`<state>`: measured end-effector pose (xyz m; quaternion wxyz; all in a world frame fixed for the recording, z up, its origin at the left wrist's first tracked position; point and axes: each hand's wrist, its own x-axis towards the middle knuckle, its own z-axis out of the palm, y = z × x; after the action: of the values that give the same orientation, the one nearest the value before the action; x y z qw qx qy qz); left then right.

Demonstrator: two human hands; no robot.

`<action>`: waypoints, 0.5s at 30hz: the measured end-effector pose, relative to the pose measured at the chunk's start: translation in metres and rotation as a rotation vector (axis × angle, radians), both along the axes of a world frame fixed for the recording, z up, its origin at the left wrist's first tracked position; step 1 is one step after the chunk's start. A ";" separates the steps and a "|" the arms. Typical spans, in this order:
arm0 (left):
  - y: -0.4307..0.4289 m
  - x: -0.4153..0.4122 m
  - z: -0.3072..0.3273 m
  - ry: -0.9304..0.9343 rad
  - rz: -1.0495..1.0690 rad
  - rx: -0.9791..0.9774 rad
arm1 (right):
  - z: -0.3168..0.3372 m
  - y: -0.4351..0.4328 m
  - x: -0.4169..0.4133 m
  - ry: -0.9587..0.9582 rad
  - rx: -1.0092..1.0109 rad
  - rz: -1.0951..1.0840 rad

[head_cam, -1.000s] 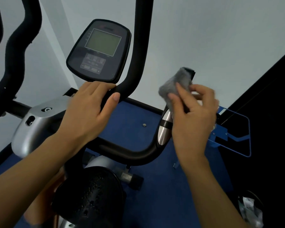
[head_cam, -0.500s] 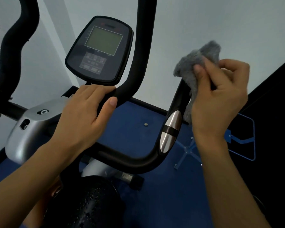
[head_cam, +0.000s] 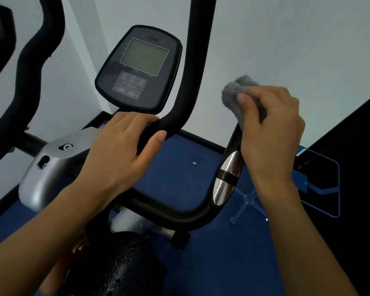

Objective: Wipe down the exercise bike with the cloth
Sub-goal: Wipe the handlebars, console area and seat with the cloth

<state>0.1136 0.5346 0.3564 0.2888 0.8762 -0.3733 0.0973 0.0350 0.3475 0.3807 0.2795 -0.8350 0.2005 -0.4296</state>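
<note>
The exercise bike's black handlebar (head_cam: 175,212) curves across the middle, with a console screen (head_cam: 140,69) above it. A grey fluffy cloth (head_cam: 233,97) is wrapped over the upper end of the right handle stub, and my right hand (head_cam: 269,133) is closed around the cloth and the stub. A silver pulse sensor (head_cam: 228,178) shows just below that hand. My left hand (head_cam: 120,154) grips the handlebar bend below the console, thumb over the bar. The stub's tip is hidden by the cloth.
A silver housing (head_cam: 45,171) sits left of my left hand. A second black machine arm (head_cam: 30,67) stands at the far left. Below are a black perforated seat (head_cam: 115,268), blue floor (head_cam: 179,180) and a blue metal frame (head_cam: 320,189) by a dark panel at right.
My right hand lifted the cloth up off the right handle, then came back down and closed it over the handle's upper end. The left hand kept its grip on the bar.
</note>
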 end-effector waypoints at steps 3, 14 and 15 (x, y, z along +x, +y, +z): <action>0.001 0.000 0.001 0.011 0.019 -0.019 | -0.005 0.009 -0.012 -0.081 -0.063 -0.027; 0.012 -0.003 -0.010 0.024 0.042 -0.139 | -0.023 0.079 -0.074 -0.082 0.232 0.162; 0.017 -0.005 -0.014 0.038 0.051 -0.141 | -0.023 0.085 -0.080 -0.070 0.264 0.182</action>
<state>0.1084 0.5517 0.3424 0.3544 0.8646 -0.3373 0.1141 -0.0455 0.4323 0.3577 0.4313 -0.7902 0.1692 -0.4012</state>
